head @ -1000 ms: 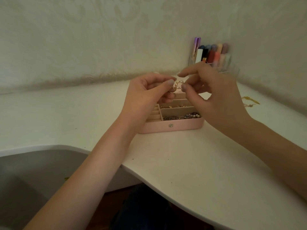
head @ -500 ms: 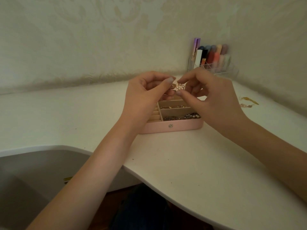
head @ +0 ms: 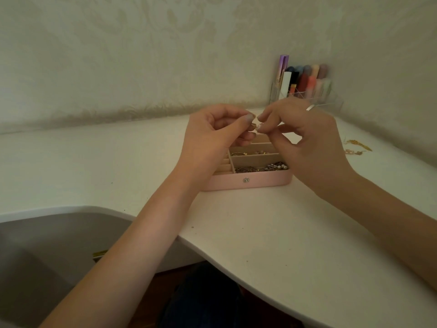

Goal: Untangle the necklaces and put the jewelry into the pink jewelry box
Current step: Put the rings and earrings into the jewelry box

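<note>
The pink jewelry box point(head: 250, 183) lies open on the white desk, its beige compartments holding several chains and beaded pieces. Above the box, my left hand point(head: 212, 138) and my right hand point(head: 305, 140) meet fingertip to fingertip. Both pinch a small gold piece of jewelry point(head: 255, 126) between thumb and forefinger. Most of the piece is hidden by the fingers. More gold jewelry point(head: 356, 146) lies loose on the desk at the far right.
A clear organizer with lipsticks and tubes point(head: 305, 86) stands in the back corner by the wall. The white desk point(head: 283, 233) curves toward me, with a grey surface point(head: 47, 256) lower at the left. My right hand wears a ring point(head: 310, 107).
Both hands stayed above the box. The fingertips drew closer together on the small gold piece, and the right hand's fingers shifted slightly.
</note>
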